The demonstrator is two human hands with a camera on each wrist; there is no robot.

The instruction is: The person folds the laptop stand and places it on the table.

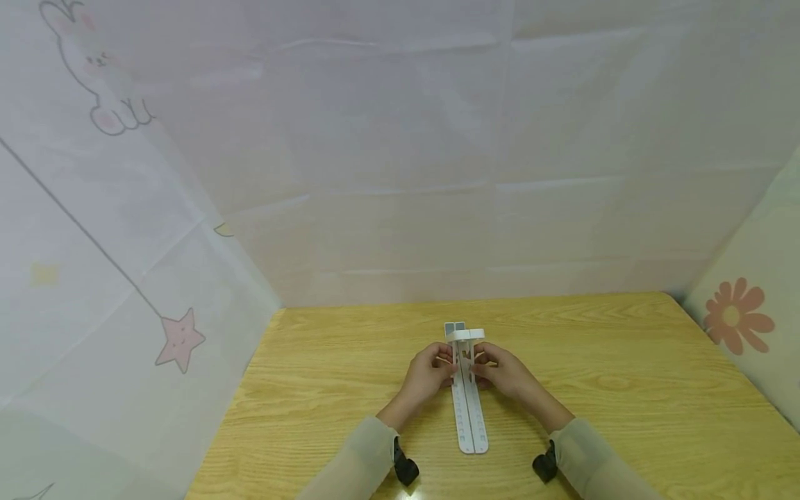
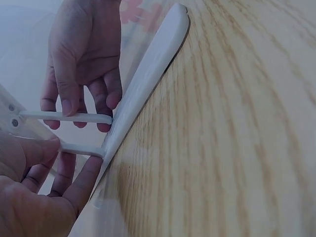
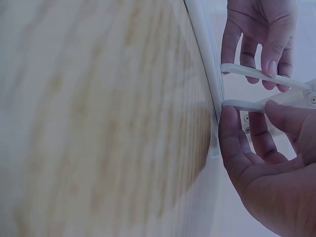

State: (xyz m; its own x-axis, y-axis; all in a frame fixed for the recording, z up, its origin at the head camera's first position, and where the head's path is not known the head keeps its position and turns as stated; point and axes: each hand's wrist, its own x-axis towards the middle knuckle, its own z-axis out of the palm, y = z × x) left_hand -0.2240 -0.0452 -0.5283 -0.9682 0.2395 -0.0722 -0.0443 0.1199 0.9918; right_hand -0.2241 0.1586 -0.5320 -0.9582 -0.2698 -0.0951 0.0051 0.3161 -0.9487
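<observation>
A slim white folding laptop stand (image 1: 478, 429) lies lengthwise on the table, its two long bars side by side and its raised end pieces (image 1: 469, 334) up above them. From the left side my left hand (image 1: 428, 373) pinches one thin upright strut (image 2: 81, 149) between thumb and fingers. Opposite it, my right hand (image 1: 507, 376) grips the other strut (image 3: 242, 105) the same way. In both wrist views the two struts run roughly parallel with a gap between them. Screw heads (image 2: 15, 123) show on the raised part.
The wood-grain table (image 1: 325, 389) extends to both sides of the stand. A pale cloth (image 1: 400, 229) with printed cartoons hangs behind it and along the sides. Black wrist straps (image 1: 407, 471) sit at both sleeve cuffs.
</observation>
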